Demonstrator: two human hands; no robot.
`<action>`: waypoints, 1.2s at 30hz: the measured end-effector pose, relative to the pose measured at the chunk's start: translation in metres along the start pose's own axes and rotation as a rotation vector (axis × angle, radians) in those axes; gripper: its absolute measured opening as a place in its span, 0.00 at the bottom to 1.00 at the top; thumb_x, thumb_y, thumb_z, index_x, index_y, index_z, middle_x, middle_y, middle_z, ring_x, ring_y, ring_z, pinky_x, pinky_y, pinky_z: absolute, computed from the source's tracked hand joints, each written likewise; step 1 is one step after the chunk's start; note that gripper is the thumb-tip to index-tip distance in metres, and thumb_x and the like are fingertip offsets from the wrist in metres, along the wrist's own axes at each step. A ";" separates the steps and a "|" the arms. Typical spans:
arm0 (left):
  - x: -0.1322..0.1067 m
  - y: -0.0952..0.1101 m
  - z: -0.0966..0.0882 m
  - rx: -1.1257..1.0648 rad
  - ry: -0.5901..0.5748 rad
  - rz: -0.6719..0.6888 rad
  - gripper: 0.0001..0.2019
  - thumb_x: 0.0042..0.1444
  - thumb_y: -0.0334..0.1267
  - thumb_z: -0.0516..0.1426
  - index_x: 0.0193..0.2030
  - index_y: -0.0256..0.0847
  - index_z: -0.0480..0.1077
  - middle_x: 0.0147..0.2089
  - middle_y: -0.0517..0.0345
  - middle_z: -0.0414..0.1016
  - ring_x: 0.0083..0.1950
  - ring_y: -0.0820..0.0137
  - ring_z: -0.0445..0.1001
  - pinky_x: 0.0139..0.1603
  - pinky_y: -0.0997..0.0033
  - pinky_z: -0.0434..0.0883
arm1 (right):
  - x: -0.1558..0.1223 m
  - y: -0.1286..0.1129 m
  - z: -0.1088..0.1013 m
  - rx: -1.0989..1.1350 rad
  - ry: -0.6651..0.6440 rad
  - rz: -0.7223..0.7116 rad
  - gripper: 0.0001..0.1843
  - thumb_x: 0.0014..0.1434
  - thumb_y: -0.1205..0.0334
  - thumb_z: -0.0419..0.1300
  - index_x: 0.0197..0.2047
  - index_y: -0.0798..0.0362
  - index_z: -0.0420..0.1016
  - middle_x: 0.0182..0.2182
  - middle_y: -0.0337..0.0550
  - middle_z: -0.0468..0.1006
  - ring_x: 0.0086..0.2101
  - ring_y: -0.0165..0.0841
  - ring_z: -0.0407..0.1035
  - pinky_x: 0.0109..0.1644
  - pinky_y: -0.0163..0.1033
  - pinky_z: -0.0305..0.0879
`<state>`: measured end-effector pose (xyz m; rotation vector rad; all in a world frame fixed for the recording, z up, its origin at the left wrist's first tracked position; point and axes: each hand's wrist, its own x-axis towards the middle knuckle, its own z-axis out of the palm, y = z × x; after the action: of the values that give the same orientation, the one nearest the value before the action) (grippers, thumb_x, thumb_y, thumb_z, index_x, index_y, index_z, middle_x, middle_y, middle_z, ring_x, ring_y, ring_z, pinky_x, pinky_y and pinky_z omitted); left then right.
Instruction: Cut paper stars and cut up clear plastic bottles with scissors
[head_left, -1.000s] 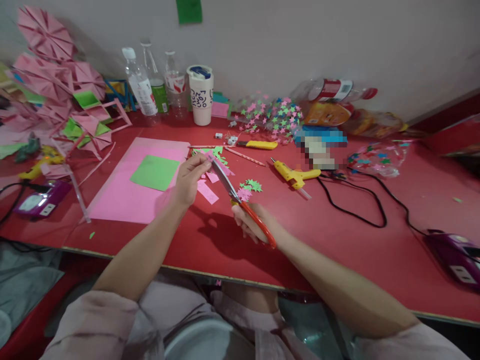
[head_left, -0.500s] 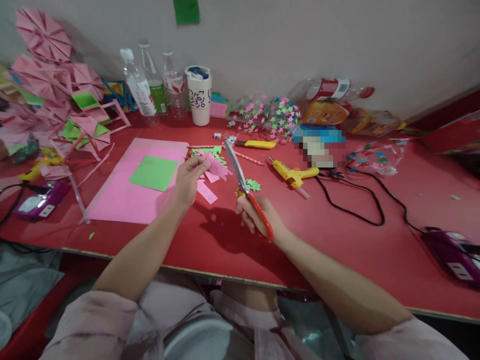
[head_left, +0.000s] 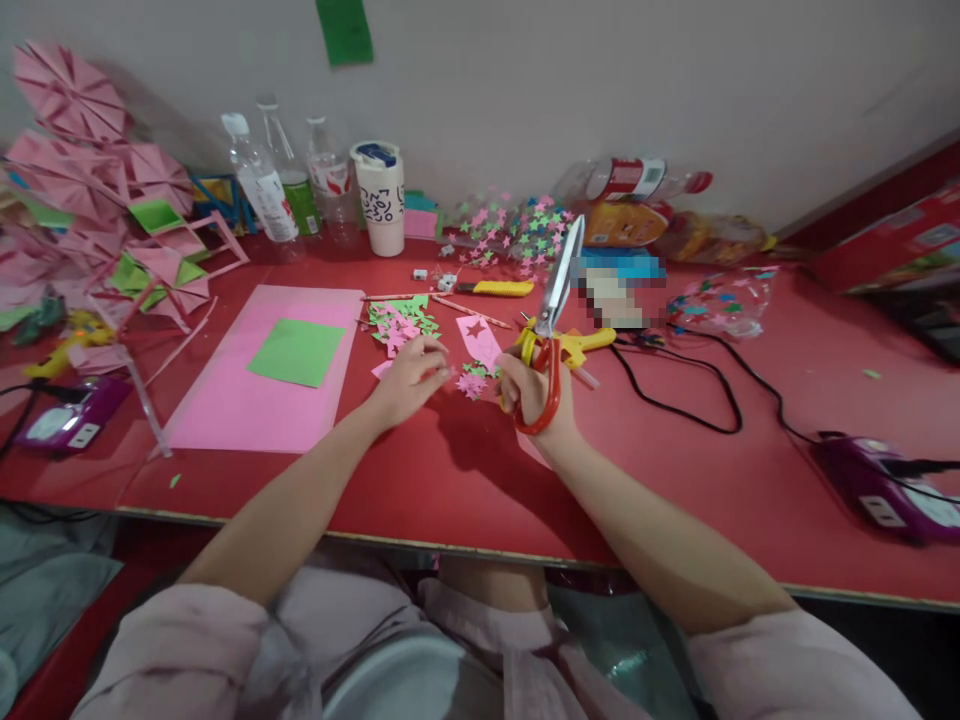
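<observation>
My right hand [head_left: 536, 390] is wrapped round the scissors [head_left: 556, 290], whose orange-red handles are low and whose closed blades point up and away. By its fingertips is a pink paper piece [head_left: 477, 338] with a star-shaped hole; whether they touch it I cannot tell. Small pink paper stars [head_left: 472, 384] lie with green ones between my hands. My left hand [head_left: 412, 380] is held low over the table, fingers apart and nothing visible in them. Just beyond it is a pile of green and pink paper scraps [head_left: 409, 318].
A green paper square [head_left: 296, 352] rests on pink sheets [head_left: 217, 400] at left. Behind are a yellow cutter [head_left: 499, 289], a cup [head_left: 381, 205] and bottles. A yellow glue gun [head_left: 592, 342] with a black cord [head_left: 705, 425] lies right. Pink folded paper shapes [head_left: 71, 95] stand far left.
My left hand has let go of the pink paper and moved slightly right and down. The scissors have swung right with my right hand. Pink stars now lie on the green ones.
</observation>
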<state>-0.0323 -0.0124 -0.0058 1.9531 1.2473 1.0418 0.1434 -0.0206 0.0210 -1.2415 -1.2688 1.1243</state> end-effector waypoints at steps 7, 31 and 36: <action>-0.001 -0.001 0.025 0.566 -0.256 0.157 0.13 0.60 0.36 0.48 0.39 0.35 0.73 0.49 0.43 0.67 0.56 0.55 0.63 0.60 0.49 0.60 | 0.002 0.006 0.000 -0.032 -0.091 -0.022 0.17 0.51 0.54 0.59 0.20 0.48 0.55 0.09 0.30 0.56 0.13 0.25 0.55 0.22 0.36 0.58; 0.001 0.008 0.004 -0.454 -0.014 -0.163 0.07 0.47 0.36 0.56 0.33 0.39 0.70 0.32 0.58 0.73 0.35 0.70 0.71 0.40 0.66 0.69 | -0.007 0.002 0.002 -0.017 -0.151 0.057 0.15 0.51 0.54 0.59 0.21 0.49 0.59 0.11 0.30 0.58 0.13 0.25 0.55 0.17 0.34 0.52; -0.001 0.009 0.007 -0.566 -0.030 -0.325 0.09 0.46 0.42 0.60 0.24 0.37 0.72 0.22 0.60 0.73 0.25 0.75 0.68 0.29 0.73 0.65 | -0.009 0.001 0.003 -0.085 -0.192 0.060 0.16 0.52 0.51 0.60 0.24 0.50 0.61 0.10 0.27 0.57 0.12 0.24 0.55 0.19 0.33 0.55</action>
<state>-0.0224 -0.0175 -0.0030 1.2864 1.0588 1.0470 0.1401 -0.0292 0.0199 -1.2655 -1.4435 1.2685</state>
